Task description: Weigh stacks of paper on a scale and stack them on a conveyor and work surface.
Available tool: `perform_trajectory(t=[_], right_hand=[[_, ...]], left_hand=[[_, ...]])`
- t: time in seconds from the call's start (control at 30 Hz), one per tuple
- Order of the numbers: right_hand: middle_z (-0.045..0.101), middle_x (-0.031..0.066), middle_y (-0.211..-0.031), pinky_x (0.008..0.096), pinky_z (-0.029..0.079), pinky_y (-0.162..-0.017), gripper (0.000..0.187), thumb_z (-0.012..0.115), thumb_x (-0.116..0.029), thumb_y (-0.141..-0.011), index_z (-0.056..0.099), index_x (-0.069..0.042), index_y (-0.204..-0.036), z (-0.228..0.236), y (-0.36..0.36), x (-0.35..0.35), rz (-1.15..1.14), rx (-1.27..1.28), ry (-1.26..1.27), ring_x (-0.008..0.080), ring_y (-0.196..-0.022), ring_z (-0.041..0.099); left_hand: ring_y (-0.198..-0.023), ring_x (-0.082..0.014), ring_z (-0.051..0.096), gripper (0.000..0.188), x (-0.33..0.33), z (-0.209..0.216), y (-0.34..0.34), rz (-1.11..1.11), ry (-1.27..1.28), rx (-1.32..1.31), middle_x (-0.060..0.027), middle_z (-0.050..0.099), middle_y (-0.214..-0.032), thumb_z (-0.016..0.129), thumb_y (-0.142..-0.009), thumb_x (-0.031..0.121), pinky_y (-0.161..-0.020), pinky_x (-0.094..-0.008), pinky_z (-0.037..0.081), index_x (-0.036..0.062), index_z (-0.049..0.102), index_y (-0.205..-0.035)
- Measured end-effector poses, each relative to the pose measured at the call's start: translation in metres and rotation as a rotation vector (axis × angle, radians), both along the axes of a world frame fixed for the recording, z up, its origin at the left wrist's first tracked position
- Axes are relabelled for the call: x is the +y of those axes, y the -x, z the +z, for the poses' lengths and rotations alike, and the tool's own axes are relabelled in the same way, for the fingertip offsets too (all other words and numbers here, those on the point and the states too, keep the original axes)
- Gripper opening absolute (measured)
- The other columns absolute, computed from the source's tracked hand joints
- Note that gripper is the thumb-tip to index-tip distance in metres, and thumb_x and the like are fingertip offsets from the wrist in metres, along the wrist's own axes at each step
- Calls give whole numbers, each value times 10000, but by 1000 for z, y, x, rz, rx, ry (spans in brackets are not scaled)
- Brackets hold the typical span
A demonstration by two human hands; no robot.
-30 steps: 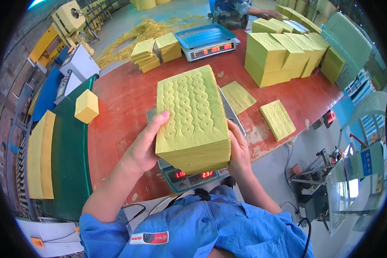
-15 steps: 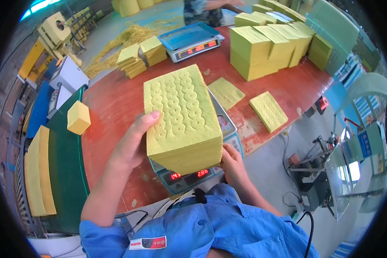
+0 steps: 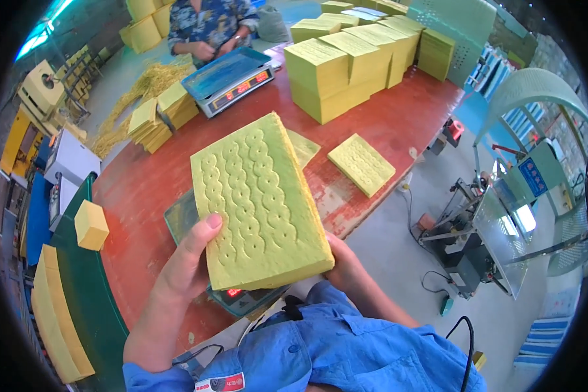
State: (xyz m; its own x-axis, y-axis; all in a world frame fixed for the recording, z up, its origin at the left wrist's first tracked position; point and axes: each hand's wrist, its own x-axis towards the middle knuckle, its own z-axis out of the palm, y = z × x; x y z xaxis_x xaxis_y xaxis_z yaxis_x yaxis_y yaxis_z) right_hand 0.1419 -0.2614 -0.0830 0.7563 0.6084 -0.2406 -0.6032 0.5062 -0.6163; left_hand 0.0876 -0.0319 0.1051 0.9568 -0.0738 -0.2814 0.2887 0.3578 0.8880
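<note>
Between my two hands is a thick stack of yellow paper (image 3: 258, 196), tilted so its top sheet with rows of embossed scallops and small holes faces me. My left hand (image 3: 193, 251) grips the left edge, thumb resting on the top sheet and the other fingers hidden behind. At the lower right corner my right hand (image 3: 342, 261) holds the stack, its fingers mostly out of sight. Below the stack, mostly covered by it, a weighing scale (image 3: 178, 215) with a red lit display stands on the red table (image 3: 140, 222).
A thinner yellow stack (image 3: 361, 164) lies right of a partly hidden sheet (image 3: 302, 149). Tall yellow stacks (image 3: 320, 75) stand behind. A blue-topped scale (image 3: 227, 77) sits near smaller stacks (image 3: 153, 124). Across the table is a person (image 3: 209, 32). A yellow block (image 3: 91, 225) rests at left.
The paper stack has tilted, showing more of its top sheet and less of its front side. My head view has shifted, bringing more of the other person into sight.
</note>
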Motion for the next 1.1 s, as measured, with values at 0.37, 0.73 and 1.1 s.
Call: perform_trajectory(t=[0.37, 0.73, 1.1], right_hand=[[579, 123, -1382, 358, 394, -1074, 582, 495, -381, -984, 490, 10, -1415, 25, -88, -114, -272, 7, 184, 215, -1271, 536], [582, 110, -1364, 343, 380, -1067, 597, 505, -352, -947, 491, 21, -1413, 1, -295, -301, -288, -72, 327, 199, -1261, 533], [641, 69, -1273, 306, 452, -953, 472, 516, -297, -968, 579, 8, -1322, -70, -456, -408, -494, 193, 433, 168, -1204, 559]], left_hand=[[-1312, -247, 522, 665, -108, -13, -127, -196, 87, -15, -162, 477, -1464, 500, -1006, 378, -1089, -391, 437, 4, 295, -1516], [-1319, -228, 488, 674, -281, -54, -343, -251, 97, -13, -131, 451, -1461, 538, -986, 314, -1073, -391, 433, 42, 264, -1538], [-1230, -258, 574, 709, -402, -94, -489, -184, 46, 128, -129, 486, -1409, 575, -962, 409, -884, -444, 591, 67, 283, -1510]])
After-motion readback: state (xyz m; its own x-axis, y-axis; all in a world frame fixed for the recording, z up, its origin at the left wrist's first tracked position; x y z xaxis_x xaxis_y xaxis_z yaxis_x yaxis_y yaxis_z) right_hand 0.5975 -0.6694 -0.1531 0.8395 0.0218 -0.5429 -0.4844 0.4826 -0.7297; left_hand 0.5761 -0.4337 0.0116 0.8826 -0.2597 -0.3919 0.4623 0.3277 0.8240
